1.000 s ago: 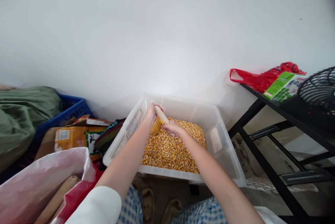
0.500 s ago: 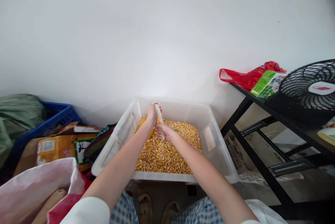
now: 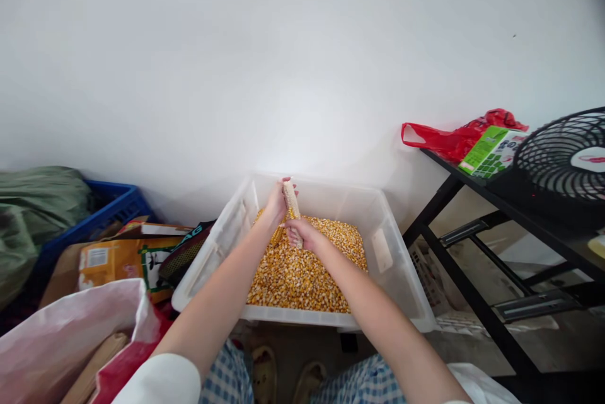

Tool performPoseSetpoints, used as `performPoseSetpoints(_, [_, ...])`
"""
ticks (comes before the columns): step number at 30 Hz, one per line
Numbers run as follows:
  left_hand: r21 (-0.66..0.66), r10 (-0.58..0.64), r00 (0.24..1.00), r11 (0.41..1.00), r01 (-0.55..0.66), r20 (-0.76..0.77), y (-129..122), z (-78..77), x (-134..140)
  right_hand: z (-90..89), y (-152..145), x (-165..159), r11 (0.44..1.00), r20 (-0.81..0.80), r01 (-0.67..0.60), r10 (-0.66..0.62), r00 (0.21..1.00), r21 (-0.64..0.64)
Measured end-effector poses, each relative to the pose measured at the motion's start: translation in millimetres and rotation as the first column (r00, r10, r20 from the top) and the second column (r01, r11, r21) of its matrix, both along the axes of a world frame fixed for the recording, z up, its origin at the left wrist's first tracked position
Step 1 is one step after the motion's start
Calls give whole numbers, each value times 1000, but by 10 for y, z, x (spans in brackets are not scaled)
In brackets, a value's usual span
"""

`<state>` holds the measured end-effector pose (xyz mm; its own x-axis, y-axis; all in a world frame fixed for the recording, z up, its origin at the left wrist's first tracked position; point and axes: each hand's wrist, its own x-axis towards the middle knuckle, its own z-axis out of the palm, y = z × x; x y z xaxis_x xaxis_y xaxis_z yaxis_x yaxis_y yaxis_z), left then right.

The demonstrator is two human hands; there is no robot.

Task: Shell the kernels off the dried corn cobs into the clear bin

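Observation:
A corn cob (image 3: 290, 197), pale and stripped along much of its length with some yellow kernels still on it, is held tilted between my two hands. My left hand (image 3: 278, 199) is closed around its upper end. Lower down, my right hand (image 3: 302, 232) grips the cob, fingers partly hidden behind it. Beneath them lies a heap of loose yellow corn kernels (image 3: 302, 278) in a translucent plastic bin (image 3: 401, 290). Another ear of corn (image 3: 276, 237) with kernels on it rests on the heap, partly covered by my hands.
A black folding table (image 3: 477, 186) at right holds a red plastic bag (image 3: 449, 139), a green-and-white box (image 3: 489, 152) and a fan (image 3: 567, 155). To the left stand a blue crate (image 3: 113, 202), several packages (image 3: 111, 259) and an open pink-and-white bag (image 3: 94, 309). A white wall rises behind the bin.
The cob now shows a row of yellow kernels between my hands, and its upper end sits slightly higher. The view has shifted a little, moving the surroundings; both hands still grip the cob.

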<state>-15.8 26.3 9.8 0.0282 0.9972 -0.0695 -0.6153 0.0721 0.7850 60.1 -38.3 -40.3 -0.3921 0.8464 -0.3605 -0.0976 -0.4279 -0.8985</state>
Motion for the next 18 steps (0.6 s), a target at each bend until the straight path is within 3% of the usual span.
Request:
performPoseSetpoints(4, [78,3,999,997,-5,35,-54,49,17,62,-1,8,1000,-101,-18,20,995,14])
performPoseSetpoints(8, [100,-167,982,982,158,84,-75,88,-58,106,-5,-5,996,-96,27,-19,995,79])
performPoseSetpoints(10, [59,-189,981,981,186,53,-56,66,-74,112,2,-35,987,-37,102,-99,994,127])
performPoseSetpoints(15, [-146,0,967,989,-38,-255,6,-86,-31,101,76,-113,897,132,294,-353,926,330])
performPoseSetpoints(18, [-223,-40,965,975,-19,-258,22,-174,16,78,99,-109,847,282,259,-418,864,464])
